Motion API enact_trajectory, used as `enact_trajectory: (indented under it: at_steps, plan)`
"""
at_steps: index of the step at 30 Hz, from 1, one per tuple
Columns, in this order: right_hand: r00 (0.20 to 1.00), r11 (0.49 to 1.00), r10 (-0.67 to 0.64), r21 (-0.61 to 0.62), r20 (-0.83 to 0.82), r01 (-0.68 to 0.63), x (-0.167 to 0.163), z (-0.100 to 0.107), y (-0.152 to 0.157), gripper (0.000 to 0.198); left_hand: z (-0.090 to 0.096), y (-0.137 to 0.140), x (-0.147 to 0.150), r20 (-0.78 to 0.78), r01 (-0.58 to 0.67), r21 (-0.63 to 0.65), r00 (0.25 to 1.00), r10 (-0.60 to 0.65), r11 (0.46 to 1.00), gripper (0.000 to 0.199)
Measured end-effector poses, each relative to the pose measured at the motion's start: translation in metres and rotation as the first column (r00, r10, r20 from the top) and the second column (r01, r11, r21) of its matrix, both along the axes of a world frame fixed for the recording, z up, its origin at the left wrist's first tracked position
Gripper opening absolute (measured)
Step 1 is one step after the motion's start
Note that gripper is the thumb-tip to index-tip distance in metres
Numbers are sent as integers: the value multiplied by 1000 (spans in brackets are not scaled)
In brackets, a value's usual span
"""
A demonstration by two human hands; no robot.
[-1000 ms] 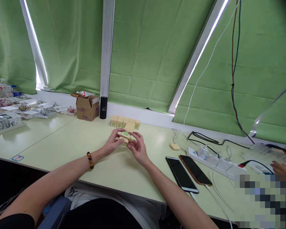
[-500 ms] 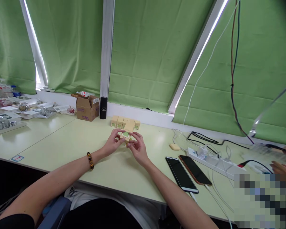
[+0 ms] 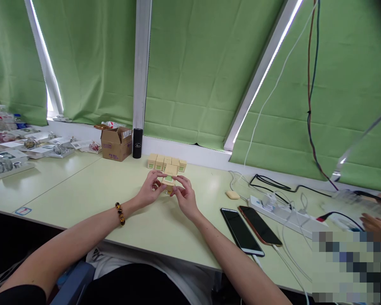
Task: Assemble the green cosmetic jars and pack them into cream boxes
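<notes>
Between my two hands, over the table, is a small yellow cardboard box [image 3: 168,181] with a green patch and a raised flap on its far side. My left hand [image 3: 151,187] pinches it from the left, thumb at the near edge and fingers along the top. From the right, my right hand [image 3: 185,196] grips the same box with thumb and fingers. Something small and yellowish shows under its near end, too small to make out. Just beyond stands a row of several similar small yellow boxes [image 3: 159,162].
A brown carton [image 3: 117,145] and black cylinder [image 3: 137,143] stand behind on the left. Rightward lie two phones [image 3: 242,231], a yellow block [image 3: 233,195], a power strip [image 3: 285,216] and cables. Packaged glass items [image 3: 59,149] cover the far left. Another person's hand [image 3: 376,222] shows far right.
The box in my hands has tilted slightly, its flap now leaning lower and more to the left. Both hands stay in nearly the same place, fingers shifting a little.
</notes>
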State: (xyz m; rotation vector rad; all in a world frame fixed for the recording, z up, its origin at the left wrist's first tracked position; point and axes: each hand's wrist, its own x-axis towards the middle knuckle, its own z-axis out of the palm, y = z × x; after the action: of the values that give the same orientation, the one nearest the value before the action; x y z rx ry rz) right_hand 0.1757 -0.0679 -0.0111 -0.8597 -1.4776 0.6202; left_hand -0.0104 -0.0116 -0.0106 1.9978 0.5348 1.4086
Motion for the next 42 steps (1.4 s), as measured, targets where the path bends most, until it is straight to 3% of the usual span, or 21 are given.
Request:
enact_trajectory:
  at_steps: [21,29,33,37,42]
  plan:
    - [1000,1000,-13,17,10,12,2,-4,3,33,-1,-3,4,11,-82,37,997,81,996,31]
    - [998,998,58,7,6,-58,1,4,-4,50,8,-6,-4,-64,-58,73,996,63,996,39]
    - [994,994,106,2,-12,-106,-2,8,-8,66,12,-8,-5,-79,-96,152,991,109,984,39]
    - [985,985,170,20,-2,-170,-3,8,-11,63,15,-10,-6,-83,-152,181,982,169,972,34]
    - [985,986,39,150,169,-65,-4,8,-20,57,13,-6,-6,-81,-204,117,974,214,972,38]
